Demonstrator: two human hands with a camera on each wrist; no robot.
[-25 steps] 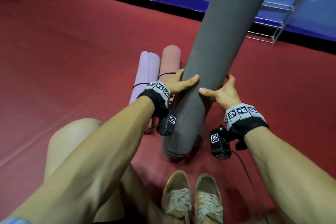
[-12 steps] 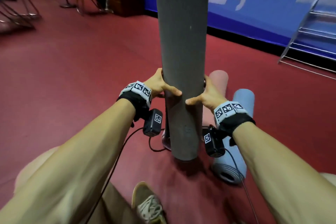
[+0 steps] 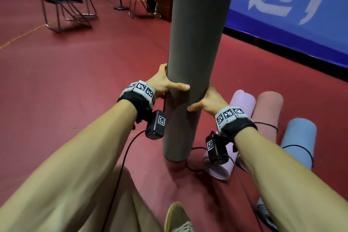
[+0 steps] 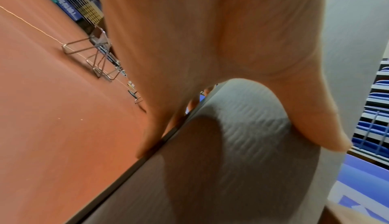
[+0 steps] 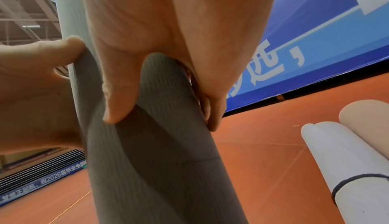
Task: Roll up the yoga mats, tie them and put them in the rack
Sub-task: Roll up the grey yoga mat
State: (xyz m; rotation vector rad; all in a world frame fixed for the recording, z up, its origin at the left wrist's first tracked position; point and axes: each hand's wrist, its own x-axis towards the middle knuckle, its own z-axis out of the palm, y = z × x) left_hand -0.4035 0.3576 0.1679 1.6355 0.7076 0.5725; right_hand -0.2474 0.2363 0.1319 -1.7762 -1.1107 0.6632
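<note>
1. Standing on its lower end on the red floor (image 3: 75,84), the rolled grey mat (image 3: 195,43) is the landmark for everything below; I see no cord around the part of it that shows, so to my judgement it is not tied yet.
2. Left of the grey mat, the left hand (image 3: 165,84) grips the roll, thumb across the front and fingers curled behind it. The left wrist view shows the loose outer edge of the mat just beside these fingers — if they relax, this edge can spring open and the roll will become loose.
3. On the right side of the grey mat and slightly lower, the right hand (image 3: 207,102) also clasps it, thumb in front and fingers wrapped around the back. Both hands hold low on the roll, so the tall upper part could lean and tip over.
4. At the foot of the grey mat a black cable (image 3: 190,164) lies on the floor; it may catch the lower end.
5. Further right of the grey mat lie the lilac mat (image 3: 243,105), the pink mat (image 3: 267,107) and the blue mat (image 3: 299,137), each with a dark cord around it. A falling grey roll would strike them.
</note>
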